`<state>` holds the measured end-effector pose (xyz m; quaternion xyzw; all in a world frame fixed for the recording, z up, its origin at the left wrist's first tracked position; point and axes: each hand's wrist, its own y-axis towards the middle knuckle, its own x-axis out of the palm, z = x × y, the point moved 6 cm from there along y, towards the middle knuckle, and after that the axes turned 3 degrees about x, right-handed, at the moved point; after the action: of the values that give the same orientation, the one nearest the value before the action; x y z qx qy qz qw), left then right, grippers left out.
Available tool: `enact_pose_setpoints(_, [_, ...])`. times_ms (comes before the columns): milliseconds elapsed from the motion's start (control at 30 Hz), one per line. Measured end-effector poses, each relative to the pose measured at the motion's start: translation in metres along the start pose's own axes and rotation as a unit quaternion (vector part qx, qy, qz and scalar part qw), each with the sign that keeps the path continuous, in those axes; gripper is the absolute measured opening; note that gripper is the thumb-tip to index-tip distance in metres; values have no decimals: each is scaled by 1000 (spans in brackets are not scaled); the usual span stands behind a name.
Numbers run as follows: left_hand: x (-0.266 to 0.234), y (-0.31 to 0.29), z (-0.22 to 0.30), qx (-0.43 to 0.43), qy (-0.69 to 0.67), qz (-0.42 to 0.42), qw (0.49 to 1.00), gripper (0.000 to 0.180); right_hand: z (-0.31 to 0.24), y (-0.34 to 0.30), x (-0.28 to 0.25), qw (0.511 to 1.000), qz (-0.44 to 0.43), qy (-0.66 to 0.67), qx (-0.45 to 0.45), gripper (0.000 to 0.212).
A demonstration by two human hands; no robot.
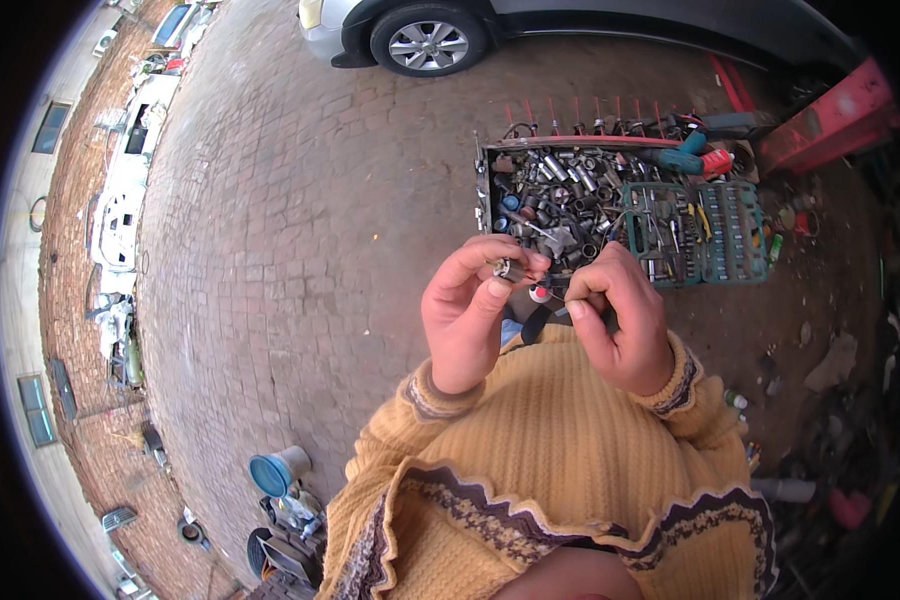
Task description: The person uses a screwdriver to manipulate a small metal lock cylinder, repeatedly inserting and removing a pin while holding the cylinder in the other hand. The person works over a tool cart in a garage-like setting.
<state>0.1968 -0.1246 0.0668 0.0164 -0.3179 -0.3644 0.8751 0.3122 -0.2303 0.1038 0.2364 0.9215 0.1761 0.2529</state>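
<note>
My left hand [468, 308] is raised in front of my chest and pinches a small metal socket-like part [505, 268] between thumb and fingertips. Close beside it, my right hand [618, 320] grips a thin tool with a dark handle [536, 322] and a red-and-white bit [539, 293] near its tip, pointed toward the metal part. The two hands almost touch. Both forearms wear yellow knitted sleeves with patterned cuffs. On the ground beyond the hands lies an open toolbox [570, 200] full of metal sockets.
A green socket-set case [692, 232] lies open to the right of the toolbox. A car wheel [428, 42] stands at the top. A red frame [830, 115] sits at the upper right, clutter along the right edge. A blue-topped funnel [275, 470] stands on the brick paving at lower left.
</note>
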Motion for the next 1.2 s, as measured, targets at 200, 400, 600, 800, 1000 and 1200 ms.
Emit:
enact_pose_setpoints(200, [-3, -2, 0, 23, 75, 31, 996, 21, -13, -3, 6, 997, -33, 29, -64, 19])
enact_pose_setpoints(400, [19, -2, 19, 140, 438, -109, 882, 25, -18, 1, -21, 997, 19, 41, -66, 16])
enact_pose_setpoints(600, [20, -3, 15, 106, 360, -191, 907, 24, 15, 8, -35, 990, 143, 5, -13, 8])
enact_pose_setpoints(800, [-17, -4, -12, -90, -47, 45, 994, 23, 27, -14, -9, 996, 58, -47, 50, 10])
enact_pose_setpoints(1000, [-25, -4, -11, -34, 102, 116, 987, 21, -5, -19, 14, 995, -61, 75, -39, 16])
enact_pose_setpoints(1200, [7, 0, 6, 91, 467, -85, 876, 20, -12, 9, -29, 994, 50, 78, -65, 9])
